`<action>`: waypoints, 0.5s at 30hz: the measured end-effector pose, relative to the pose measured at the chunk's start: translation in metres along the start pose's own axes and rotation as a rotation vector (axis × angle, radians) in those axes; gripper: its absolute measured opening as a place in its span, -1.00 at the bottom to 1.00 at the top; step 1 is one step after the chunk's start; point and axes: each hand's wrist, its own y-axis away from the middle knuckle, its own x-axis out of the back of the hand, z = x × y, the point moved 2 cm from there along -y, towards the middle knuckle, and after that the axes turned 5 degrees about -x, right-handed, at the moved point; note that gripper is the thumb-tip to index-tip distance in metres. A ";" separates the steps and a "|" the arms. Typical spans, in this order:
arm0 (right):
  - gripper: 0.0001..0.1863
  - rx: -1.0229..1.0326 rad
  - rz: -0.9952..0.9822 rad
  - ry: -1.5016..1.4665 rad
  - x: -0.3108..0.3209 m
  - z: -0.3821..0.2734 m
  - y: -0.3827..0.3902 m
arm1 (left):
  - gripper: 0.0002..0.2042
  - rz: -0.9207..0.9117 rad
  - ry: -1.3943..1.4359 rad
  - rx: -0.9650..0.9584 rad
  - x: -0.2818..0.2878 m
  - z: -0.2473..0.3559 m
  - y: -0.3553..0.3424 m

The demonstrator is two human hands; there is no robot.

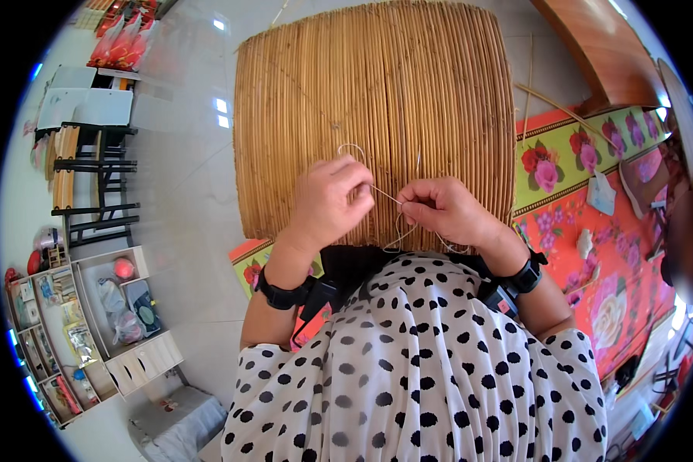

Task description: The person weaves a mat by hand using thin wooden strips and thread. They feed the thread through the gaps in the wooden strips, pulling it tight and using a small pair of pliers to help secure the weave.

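Observation:
A mat of straw-coloured stalks [316,92], laid side by side, spreads out in front of me. Over its near part, a thin pale string [385,194] runs taut between my two hands. My left hand [333,202] is closed, fingertips pinching one end of this stretch. Thumb and forefinger of my right hand [446,206] pinch the other end. One loop of the string curls beyond my left fingers, and more slack hangs below my right hand toward the mat's near edge. A slim, bright needle-like sliver [419,160] shows just past my right fingers; whether they hold it I cannot tell.
Right of the mat lies a red floral cloth [550,231], with loose stalks [566,112] near a wooden furniture piece [604,50]. On the left stand black-framed stools [96,165] and a compartmented shelf [142,358] holding small goods. A grey-covered block [181,416] sits at lower left.

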 end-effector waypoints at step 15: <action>-0.89 -0.031 -0.074 -0.062 0.004 -0.004 -0.002 | -0.81 0.198 -0.348 0.391 0.055 -0.092 0.023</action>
